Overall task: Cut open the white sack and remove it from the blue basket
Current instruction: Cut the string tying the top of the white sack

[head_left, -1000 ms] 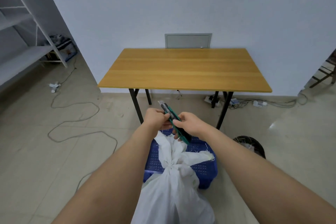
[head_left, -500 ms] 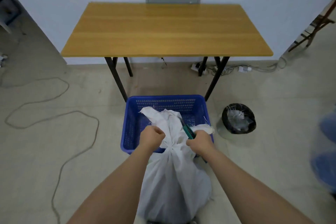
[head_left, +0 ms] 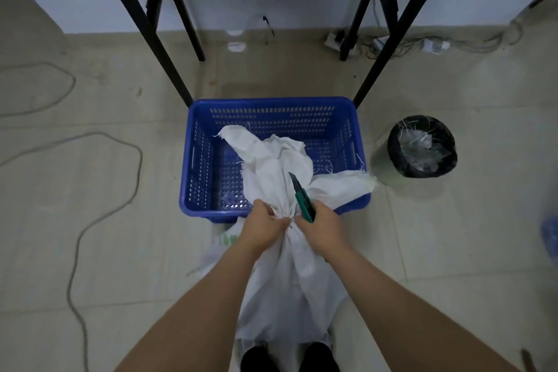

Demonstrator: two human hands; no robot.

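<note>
A: Where does the sack (head_left: 283, 275) stand?

B: On the floor (head_left: 126, 266) between the person's feet, just in front of the basket (head_left: 211, 118). Only its loose top flaps hang over the near rim into the basket; the body is outside it.

A: And the hands?

B: The left hand (head_left: 262, 228) is curled tight round the gathered neck, right at the tie. The right hand (head_left: 320, 228) is wrapped round the green handle of a knife (head_left: 303, 198), blade pointing up and away over the flaps. The two hands almost touch at the neck.

A: So the cut is about to start. How would you do it well?

B: My view: keep the left fist pulling the neck taut, so the woven cloth does not bunch under the blade. Set the edge just above the tie, on the far side of the left fingers, and draw it away from the body and from that thumb. Short strokes, I think; frayed threads along the flap edges suggest the weave snags.

A: Any risk?

B: The closeness of the hands. A slip toward the left knuckles seems the main danger.
</note>
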